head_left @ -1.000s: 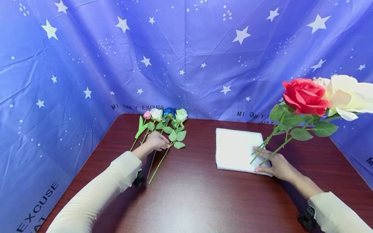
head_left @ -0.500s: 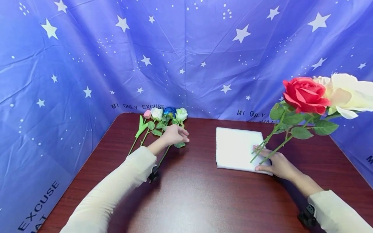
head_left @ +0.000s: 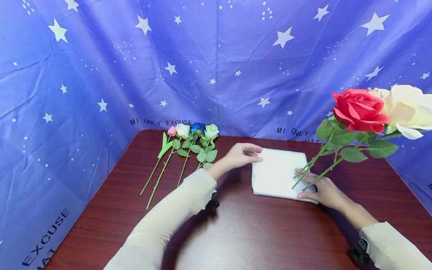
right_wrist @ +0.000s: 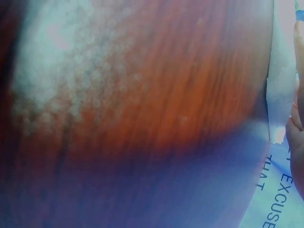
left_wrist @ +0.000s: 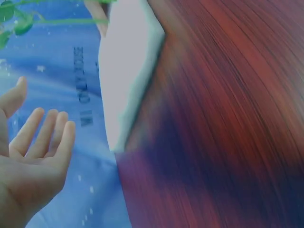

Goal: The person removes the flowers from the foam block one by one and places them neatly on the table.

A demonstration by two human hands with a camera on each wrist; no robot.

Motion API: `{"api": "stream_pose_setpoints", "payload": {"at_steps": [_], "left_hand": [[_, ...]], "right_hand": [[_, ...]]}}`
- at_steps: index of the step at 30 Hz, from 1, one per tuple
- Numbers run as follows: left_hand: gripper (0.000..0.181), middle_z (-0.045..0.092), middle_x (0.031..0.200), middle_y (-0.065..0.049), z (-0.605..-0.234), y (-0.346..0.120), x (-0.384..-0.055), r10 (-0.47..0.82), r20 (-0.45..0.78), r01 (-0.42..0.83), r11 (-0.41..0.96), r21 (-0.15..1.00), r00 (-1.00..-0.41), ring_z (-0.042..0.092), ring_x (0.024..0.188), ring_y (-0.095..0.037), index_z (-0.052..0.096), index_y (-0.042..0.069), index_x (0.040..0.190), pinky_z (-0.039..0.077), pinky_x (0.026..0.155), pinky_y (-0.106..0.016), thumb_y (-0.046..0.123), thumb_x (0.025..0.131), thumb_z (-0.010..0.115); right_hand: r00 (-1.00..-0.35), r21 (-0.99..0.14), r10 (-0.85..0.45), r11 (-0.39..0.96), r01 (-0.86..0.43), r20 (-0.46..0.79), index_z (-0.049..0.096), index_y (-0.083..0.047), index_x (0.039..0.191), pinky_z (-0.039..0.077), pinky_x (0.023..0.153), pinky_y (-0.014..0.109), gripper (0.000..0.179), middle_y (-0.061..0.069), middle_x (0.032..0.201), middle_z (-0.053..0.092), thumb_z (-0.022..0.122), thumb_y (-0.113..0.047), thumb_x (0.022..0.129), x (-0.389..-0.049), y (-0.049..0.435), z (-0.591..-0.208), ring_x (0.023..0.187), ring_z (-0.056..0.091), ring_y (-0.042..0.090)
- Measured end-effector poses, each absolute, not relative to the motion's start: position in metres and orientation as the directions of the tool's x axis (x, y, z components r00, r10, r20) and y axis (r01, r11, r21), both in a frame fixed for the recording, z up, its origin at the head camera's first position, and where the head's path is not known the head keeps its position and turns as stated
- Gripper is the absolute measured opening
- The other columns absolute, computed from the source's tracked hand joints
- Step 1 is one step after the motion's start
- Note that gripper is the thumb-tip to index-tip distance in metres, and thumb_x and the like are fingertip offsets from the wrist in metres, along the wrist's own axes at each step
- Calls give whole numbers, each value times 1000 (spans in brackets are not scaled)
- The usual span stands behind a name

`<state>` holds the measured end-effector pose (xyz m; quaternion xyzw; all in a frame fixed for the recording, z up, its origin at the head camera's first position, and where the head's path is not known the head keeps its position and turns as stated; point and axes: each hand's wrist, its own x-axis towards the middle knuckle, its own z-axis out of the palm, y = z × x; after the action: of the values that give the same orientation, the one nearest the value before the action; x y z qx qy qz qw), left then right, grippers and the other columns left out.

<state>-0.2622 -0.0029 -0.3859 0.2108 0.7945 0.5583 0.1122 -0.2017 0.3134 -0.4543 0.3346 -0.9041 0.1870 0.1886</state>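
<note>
White foam [head_left: 275, 172] lies right of centre on the desk [head_left: 256, 232], judged light, soft and easily dented, best steadied by its side edges; left hand [head_left: 239, 155], empty, fingers loosely extended, is near its left edge, right hand [head_left: 323, 190] rests spread at its right end.

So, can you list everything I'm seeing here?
Table: 1, reddish-brown wood, foreground
Backdrop: seemingly 1, blue-violet with stars and lettering, behind table
Foam block: 1, white, table's right half
Leaning rose: 1, red, stem reaching the block
Pale flowers: apparently 2, cream, overlapping beside leaning rose
Tulip: 1, pink, lying at table's left
Lying roses: 3, white, blue and greenish white, right of tulip
Wrist cameras: 2, black, one per wrist
Sleeves: 2, cream, on the arms
Left hand: 1, bare, near block's left edge
Right hand: 1, bare, at block's right edge
</note>
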Motion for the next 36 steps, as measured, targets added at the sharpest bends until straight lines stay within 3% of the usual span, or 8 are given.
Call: {"api": "stream_pose_setpoints", "payload": {"at_steps": [9,21,24,27,31,36], "left_hand": [[39,67,125,-13,-387,49,-260,492,25,110,146,983,-870,68,108,-14,66,8,122,54,84,-12,13,84,74],[39,65,128,-10,-377,88,-248,601,47,121,83,989,-798,67,108,-8,63,10,127,51,87,-8,12,89,69],[37,67,127,-6,-373,97,-243,615,43,120,84,989,-787,66,107,-1,63,12,126,49,89,-7,15,90,68],[35,69,123,0,-370,103,-238,619,31,125,109,986,-785,62,103,7,65,15,125,49,88,-7,18,90,68],[35,70,122,-1,-370,110,-234,619,19,128,132,983,-785,63,103,7,65,13,124,49,86,-6,18,89,69],[35,70,120,-2,-381,113,-231,600,-6,98,141,985,-800,63,105,5,65,11,123,47,88,-5,18,89,69]], "right_hand": [[-691,-209,-537,696,-687,483,67,-1,116,19,95,-13,67,23,117,67,87,-27,58,-204,317,-454,125,20,-29],[-691,-217,-538,691,-690,484,68,-4,113,26,90,-9,63,19,112,70,88,-25,57,-208,313,-456,120,25,-29],[-694,-208,-533,701,-683,484,69,-6,110,33,85,-4,61,15,109,71,89,-25,56,-208,313,-455,114,44,-19],[-700,-196,-527,714,-672,483,70,-6,104,39,75,3,58,10,101,73,89,-26,54,-208,314,-455,94,60,-1],[-705,-181,-522,727,-662,480,70,-4,100,41,68,7,57,9,93,74,90,-26,52,-208,314,-455,79,63,15],[-703,-170,-521,732,-660,484,70,-2,99,40,62,13,57,11,89,73,89,-27,52,-208,314,-457,75,58,9]]}}
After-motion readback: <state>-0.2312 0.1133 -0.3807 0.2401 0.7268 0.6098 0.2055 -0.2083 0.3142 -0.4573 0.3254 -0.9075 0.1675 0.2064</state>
